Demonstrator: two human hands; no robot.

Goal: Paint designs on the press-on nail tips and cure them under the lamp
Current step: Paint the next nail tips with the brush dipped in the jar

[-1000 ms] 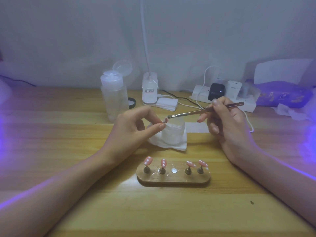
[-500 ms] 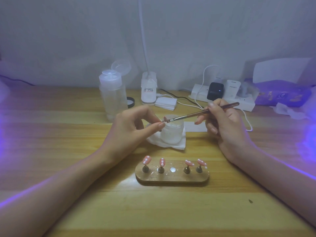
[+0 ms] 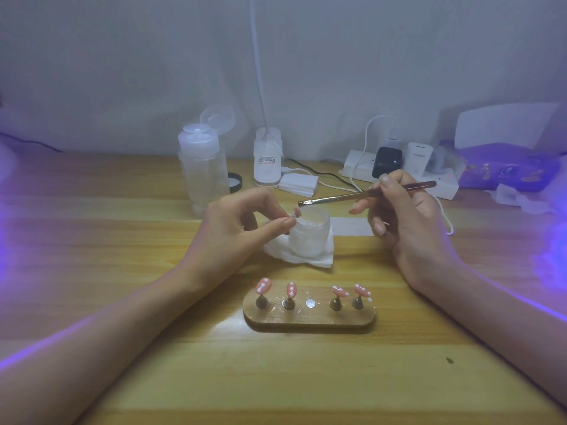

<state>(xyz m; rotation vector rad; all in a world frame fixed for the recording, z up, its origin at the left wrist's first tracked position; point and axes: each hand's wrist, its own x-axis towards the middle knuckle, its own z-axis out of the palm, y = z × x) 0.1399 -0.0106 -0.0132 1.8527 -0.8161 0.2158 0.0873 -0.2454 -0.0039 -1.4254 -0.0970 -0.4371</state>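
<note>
My left hand pinches a small pink nail tip between thumb and forefinger, just in front of a frosted jar. My right hand grips a thin brush like a pen; its tip hovers just above and right of the held nail. Near me lies a wooden holder bearing several pink nail tips with white dots on metal pegs; its middle spot shows only a bare silver disc.
The jar stands on a white wipe. Behind are a clear pump bottle, a white lamp base with a stalk, a power strip with plugs and a purple-lit lamp at the far right.
The brush tip lifted slightly off the held nail after touching it half a second ago. My left hand keeps the nail in about the same place.
</note>
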